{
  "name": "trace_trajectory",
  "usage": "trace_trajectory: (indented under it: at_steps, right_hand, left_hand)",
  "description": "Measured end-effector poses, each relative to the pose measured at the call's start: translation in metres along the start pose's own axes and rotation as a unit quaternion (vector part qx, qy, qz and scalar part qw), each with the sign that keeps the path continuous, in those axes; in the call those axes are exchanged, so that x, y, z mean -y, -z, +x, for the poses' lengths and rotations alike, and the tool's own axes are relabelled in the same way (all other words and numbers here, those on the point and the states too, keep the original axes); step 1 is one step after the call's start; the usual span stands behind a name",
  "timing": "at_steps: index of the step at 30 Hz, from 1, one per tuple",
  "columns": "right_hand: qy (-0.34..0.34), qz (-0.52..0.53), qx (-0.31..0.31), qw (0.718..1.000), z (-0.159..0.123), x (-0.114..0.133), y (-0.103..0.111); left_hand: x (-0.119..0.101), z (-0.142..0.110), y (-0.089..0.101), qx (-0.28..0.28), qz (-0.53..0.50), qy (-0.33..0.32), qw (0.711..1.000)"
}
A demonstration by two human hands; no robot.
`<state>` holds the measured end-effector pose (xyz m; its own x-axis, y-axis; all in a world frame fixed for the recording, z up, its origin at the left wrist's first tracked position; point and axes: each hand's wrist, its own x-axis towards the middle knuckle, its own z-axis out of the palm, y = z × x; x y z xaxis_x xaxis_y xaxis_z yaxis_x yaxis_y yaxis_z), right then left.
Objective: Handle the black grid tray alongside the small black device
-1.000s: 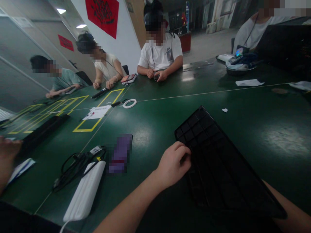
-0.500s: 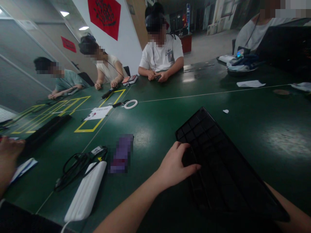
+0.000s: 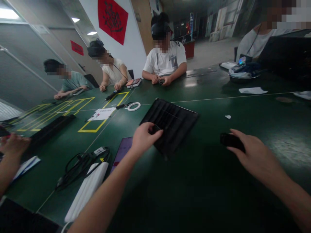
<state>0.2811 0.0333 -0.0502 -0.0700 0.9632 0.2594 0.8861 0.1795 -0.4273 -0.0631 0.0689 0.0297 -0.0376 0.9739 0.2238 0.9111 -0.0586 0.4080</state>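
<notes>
Black and ribbed, a rectangular tray [image 3: 175, 120] tilts over the glossy green table [image 3: 213, 103], its left edge clamped in the left hand [image 3: 143, 137]; to me it seems light, stiff, slippery, best held by its rim. Well apart, the right hand [image 3: 254, 153] clasps a small dark block [image 3: 230, 141].

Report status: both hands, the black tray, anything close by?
Left hand gripping black tray by its edge. Right hand holding small black object, apart from tray. Nearby: phone, partly hidden behind left forearm.

One divided tray [image 3: 183, 119], one white ring [image 3: 134, 110], one purple-screened phone [image 3: 122, 148], two red posters [image 3: 113, 21]
</notes>
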Motion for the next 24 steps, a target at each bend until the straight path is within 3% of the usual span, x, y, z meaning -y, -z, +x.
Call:
trace_trajectory:
  at_steps: [3,5,9,12,16,18,21,24]
  right_hand:
    - [-0.043,-0.065,0.026,0.997,0.005,-0.027,0.002]
    - [-0.026,-0.108,0.020,0.994,0.005,-0.040,0.000]
    - [0.024,-0.177,-0.033,0.983,0.005,-0.049,-0.003]
    - [-0.013,-0.159,-0.008,0.987,0.005,-0.054,-0.002]
    - [-0.063,-0.099,0.060,0.991,0.005,-0.061,-0.003]
    - [-0.057,-0.077,0.045,0.994,0.004,-0.058,-0.003]
    - [-0.049,0.003,0.015,0.999,0.004,-0.041,-0.006]
    - [-0.049,0.121,0.040,0.991,0.000,-0.010,-0.009]
  left_hand:
    - [0.049,0.044,0.017,0.004,0.139,0.122,0.983]
    - [0.078,0.067,0.025,0.024,0.192,0.186,0.963]
    - [0.119,0.090,0.028,0.049,0.214,0.250,0.943]
    - [0.134,0.097,0.021,0.059,0.224,0.273,0.934]
    - [0.134,0.101,0.014,0.057,0.225,0.268,0.935]
    - [0.125,0.100,0.014,0.053,0.220,0.258,0.939]
    - [0.098,0.089,0.018,0.048,0.198,0.222,0.953]
    - [0.054,0.058,0.015,0.044,0.153,0.153,0.975]
